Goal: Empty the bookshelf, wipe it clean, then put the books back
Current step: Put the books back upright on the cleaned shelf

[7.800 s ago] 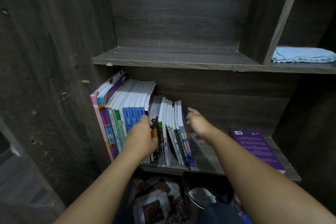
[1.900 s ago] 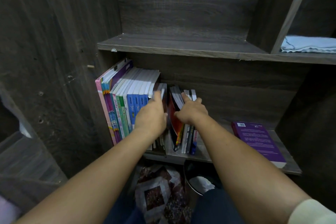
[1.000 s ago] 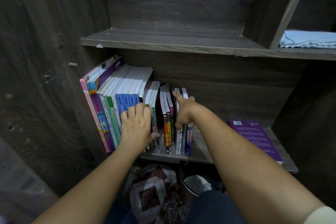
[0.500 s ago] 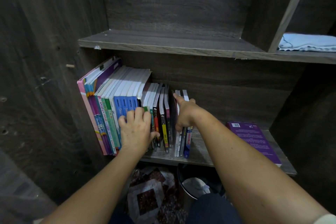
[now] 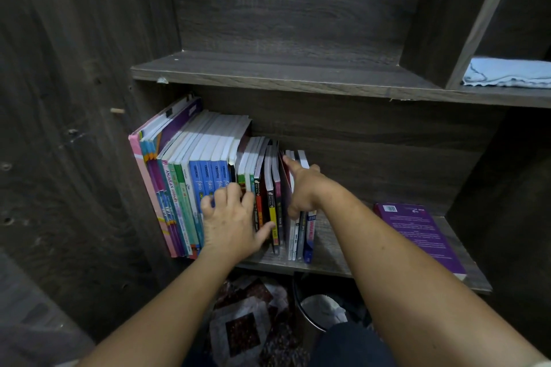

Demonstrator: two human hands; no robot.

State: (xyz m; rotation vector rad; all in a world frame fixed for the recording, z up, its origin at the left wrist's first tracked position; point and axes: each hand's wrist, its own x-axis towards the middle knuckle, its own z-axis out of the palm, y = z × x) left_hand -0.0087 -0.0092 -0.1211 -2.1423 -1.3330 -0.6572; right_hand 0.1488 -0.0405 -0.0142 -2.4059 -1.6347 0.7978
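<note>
Head view: A row of books is stood upright at the left end of the lower shelf. The left hand is laid against the spines, fingers spread and slightly bent, nothing gripped. The right hand is set at the row's right end, index finger extended beside the thin white books; the other fingers are mostly hidden, so a grip cannot be confirmed. A purple book is laid flat further right. A blue cloth is stored in the upper right compartment.

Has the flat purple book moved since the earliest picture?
No. The flat purple book lies at the same spot by the dark wooden shelf's right end.
</note>
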